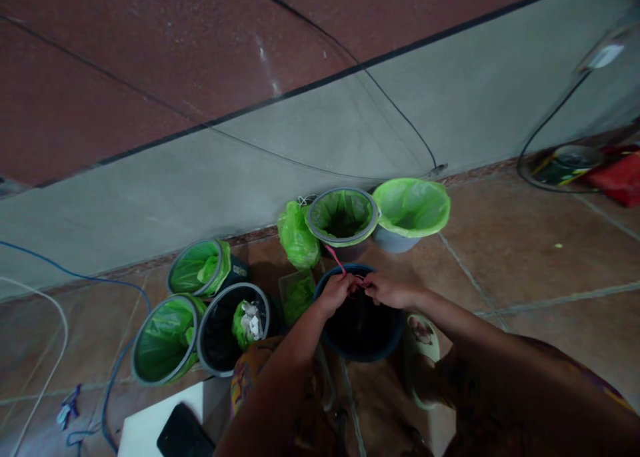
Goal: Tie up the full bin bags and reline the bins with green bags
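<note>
Over a dark bucket between my feet, my left hand and my right hand come close together. Both sets of fingers are closed on a thin pink string, whose free end sticks up past my left hand. What the string is fastened to, if anything, is too dark to make out. Just beyond the bucket stands a bin with a grey rim ring and green liner. A knotted green plastic bag lies against that bin. Beside the bucket, a small clear container holds crumpled green plastic.
To the right, another bin has a green liner folded over its rim. Two lined bins and a dark bin with crumpled paper stand left. A black phone rests on a white surface. Blue cable crosses the floor.
</note>
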Demonstrator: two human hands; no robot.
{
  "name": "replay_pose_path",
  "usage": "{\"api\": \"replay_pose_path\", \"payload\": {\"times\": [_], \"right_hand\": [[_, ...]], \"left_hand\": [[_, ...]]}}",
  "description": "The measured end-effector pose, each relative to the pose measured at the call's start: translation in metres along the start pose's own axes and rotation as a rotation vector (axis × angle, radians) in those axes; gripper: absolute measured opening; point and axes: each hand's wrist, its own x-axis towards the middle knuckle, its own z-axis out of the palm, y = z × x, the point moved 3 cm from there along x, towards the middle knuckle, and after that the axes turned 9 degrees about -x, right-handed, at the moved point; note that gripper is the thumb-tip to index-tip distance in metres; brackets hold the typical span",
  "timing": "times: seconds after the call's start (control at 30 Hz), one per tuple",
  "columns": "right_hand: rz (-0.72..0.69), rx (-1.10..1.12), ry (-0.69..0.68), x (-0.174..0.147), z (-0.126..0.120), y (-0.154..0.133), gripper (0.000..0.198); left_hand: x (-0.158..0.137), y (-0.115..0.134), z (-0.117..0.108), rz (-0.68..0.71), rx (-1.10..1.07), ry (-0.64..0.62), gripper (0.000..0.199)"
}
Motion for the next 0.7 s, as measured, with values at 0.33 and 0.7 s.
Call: {"api": "replay_pose_path", "payload": {"times": [0.33, 0.7], "right_hand": [[-0.065, -0.064, -0.346, -0.020, -0.017, -0.006, 0.024], [-0.222, 0.129, 0.099, 0.005, -0.028, -0.029, 0.031]], "left_hand": [[0.001, 0.003, -0.009, -0.021, 0.158, 0.036, 0.013], [-0.016, 0.030, 0.007, 0.429, 0.655, -0.100, 0.014]]}}
